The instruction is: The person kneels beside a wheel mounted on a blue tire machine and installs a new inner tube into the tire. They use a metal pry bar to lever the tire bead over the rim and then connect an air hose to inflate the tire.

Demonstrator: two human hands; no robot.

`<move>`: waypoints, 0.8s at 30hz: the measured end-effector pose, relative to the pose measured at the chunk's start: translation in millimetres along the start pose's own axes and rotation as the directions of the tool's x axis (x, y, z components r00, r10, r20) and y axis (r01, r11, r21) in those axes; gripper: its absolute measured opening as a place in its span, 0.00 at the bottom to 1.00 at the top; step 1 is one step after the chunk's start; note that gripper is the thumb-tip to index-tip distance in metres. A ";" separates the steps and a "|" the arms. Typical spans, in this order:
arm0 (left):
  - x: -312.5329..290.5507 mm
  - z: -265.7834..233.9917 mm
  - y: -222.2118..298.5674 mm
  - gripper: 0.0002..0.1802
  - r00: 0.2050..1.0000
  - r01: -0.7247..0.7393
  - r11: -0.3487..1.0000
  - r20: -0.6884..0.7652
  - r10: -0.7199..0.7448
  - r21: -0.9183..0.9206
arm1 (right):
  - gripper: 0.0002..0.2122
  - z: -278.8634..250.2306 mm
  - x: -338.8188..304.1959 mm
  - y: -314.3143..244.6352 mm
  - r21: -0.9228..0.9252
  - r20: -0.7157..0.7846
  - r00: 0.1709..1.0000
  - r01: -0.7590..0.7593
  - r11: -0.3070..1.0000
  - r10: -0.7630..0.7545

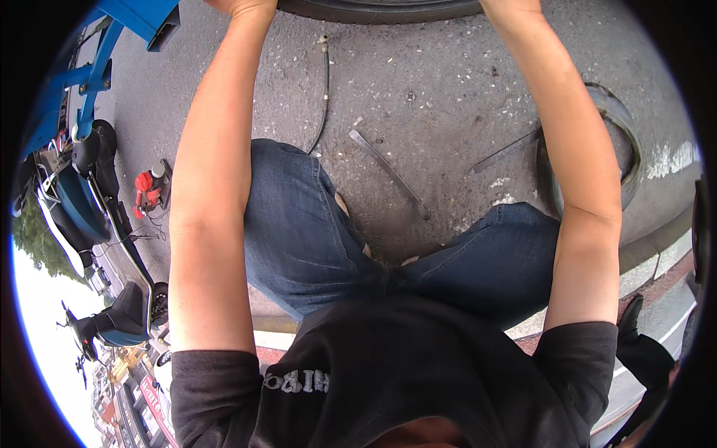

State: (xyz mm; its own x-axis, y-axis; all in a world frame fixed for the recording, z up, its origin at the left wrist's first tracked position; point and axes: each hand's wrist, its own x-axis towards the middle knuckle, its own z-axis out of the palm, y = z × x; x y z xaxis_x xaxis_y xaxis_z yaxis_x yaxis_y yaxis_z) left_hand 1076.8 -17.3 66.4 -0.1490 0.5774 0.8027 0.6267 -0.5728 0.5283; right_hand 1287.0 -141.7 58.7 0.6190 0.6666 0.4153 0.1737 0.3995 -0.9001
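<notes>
A black tire [381,13] lies across the top edge, only its near rim and tread in view. My left hand [243,6] is at the tire's left side and my right hand [514,6] at its right side. Both are cut off past the wrist, so their fingers and grip stay hidden. On the ground between my arms are a black hose [326,89] with a metal end fitting, and a flat metal bar [388,173]. A second bar [506,151] sits near my right forearm, pointing at another ring-shaped tire [633,138], partly hidden behind that arm.
A small cross-shaped metal piece [410,96] rests on the asphalt. Left of me are a red tool [148,193] with a cord, parked motor scooters [123,317] and a blue metal frame [93,75]. A curb [657,243] runs behind me; another person's dark-clad leg [644,358] is at lower right.
</notes>
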 end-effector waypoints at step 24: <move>-7.3 -4.8 -0.1 0.42 0.999 0.053 0.988 -0.002 -0.054 -0.142 | 0.13 -57.9 -385.0 83.4 -0.895 0.445 0.234 0.077 0.440 0.864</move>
State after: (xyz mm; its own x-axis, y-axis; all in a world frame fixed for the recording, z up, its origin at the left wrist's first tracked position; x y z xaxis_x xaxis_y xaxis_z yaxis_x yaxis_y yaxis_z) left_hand 1074.2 -24.2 61.8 -0.1844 0.6063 0.7736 0.5030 -0.6180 0.6043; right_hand 1107.5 -401.6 -183.8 -0.0459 0.7813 -0.6224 0.8094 -0.3361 -0.4815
